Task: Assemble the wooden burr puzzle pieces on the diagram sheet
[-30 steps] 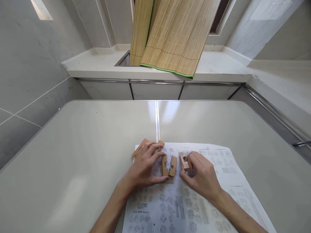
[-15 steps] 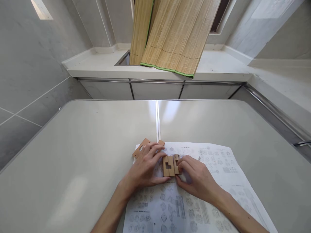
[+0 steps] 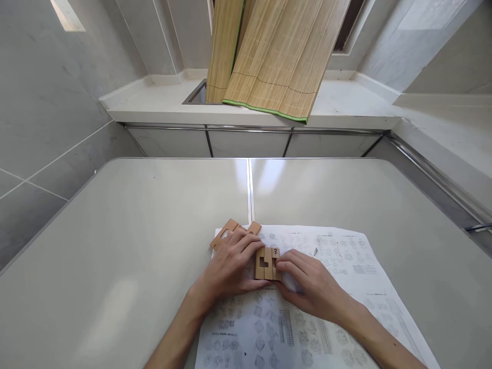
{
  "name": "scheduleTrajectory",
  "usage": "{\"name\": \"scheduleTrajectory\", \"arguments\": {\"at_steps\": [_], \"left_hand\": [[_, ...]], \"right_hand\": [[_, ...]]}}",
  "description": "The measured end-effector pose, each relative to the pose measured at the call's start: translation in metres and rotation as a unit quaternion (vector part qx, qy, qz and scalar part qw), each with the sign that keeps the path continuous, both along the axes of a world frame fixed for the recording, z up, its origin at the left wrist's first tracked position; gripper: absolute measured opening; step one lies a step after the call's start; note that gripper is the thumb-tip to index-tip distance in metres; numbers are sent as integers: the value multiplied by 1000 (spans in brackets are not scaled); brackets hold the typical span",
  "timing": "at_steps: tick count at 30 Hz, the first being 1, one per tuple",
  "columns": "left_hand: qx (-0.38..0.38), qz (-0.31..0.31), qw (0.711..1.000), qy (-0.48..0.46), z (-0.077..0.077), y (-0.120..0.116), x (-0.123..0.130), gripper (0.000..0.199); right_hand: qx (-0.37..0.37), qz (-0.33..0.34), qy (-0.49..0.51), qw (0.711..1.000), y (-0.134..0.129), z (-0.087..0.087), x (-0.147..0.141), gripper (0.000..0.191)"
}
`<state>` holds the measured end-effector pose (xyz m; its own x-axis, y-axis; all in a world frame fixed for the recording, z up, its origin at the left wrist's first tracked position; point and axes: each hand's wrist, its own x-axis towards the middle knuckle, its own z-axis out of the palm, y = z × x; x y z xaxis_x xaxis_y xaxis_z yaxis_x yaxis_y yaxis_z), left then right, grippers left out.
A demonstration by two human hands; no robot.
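Two notched wooden puzzle pieces (image 3: 268,272) lie side by side on the printed sheet (image 3: 277,335), with a dark gap where their notches meet. My left hand (image 3: 233,262) holds them, its fingers along the far end and its thumb at the near end. A third notched wooden piece (image 3: 275,252), marked "3", sits against their right side. My right hand (image 3: 307,274) grips this piece with fingertips on its right edge and thumb at the near end. The fingers partly cover it.
More wooden pieces (image 3: 230,226) lie beyond my left hand, partly hidden by it. Everything rests on a pale table (image 3: 115,246) with a centre seam. Behind stands a white counter (image 3: 154,100), where a bamboo mat (image 3: 280,61) with green edging hangs over the front edge.
My right hand has moved left and brought the piece marked "3" against the other two, closing the narrow gap between them. My left hand has barely moved.
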<state>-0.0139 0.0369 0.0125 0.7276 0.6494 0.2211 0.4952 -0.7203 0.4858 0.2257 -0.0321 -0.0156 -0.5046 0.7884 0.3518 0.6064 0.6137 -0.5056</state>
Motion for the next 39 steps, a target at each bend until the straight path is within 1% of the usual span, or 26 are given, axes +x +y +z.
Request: {"name": "scheduleTrajectory", "arguments": {"at_steps": [2,6,10,13,16,19,22,26,28,33,35,37,39], "left_hand": [[-6,-14,1000,-5,0,-1,1,62],[-21,-34,999,-20,-2,-4,4,58],[-24,-58,998,-29,-5,-5,5,63],[-29,-67,997,-30,-6,-6,5,57],[-36,-68,996,-37,-7,-6,5,50],[-46,-67,996,-34,-5,-6,4,48],[-57,-55,997,-20,-1,-5,1,55],[-76,-42,996,-9,5,-4,-3,58],[-80,-44,996,-11,6,-4,-4,59],[-62,-53,996,-31,10,-5,-4,62],[-35,-31,998,-45,10,-6,-3,60],[13,20,998,-61,10,-5,-1,45],[65,92,990,-83,9,-3,-1,25]], "right_hand": [[1,3,1,1000,0,0,0,21],[-2,10,9,1000,0,3,-2,19],[-15,25,25,999,-1,10,-4,22],[-17,28,38,999,-2,11,-5,26],[-2,8,67,998,-2,8,-4,25],[1,-24,89,996,-2,5,-3,18],[-8,-40,84,996,-1,5,-2,14],[-14,-39,72,997,0,7,-3,14],[-11,-38,69,997,0,6,-3,15],[4,-28,60,998,0,4,-3,16],[6,-15,56,998,0,3,-3,17],[2,-2,49,999,0,4,-4,19],[-4,9,40,999,-1,4,-6,23]]}}
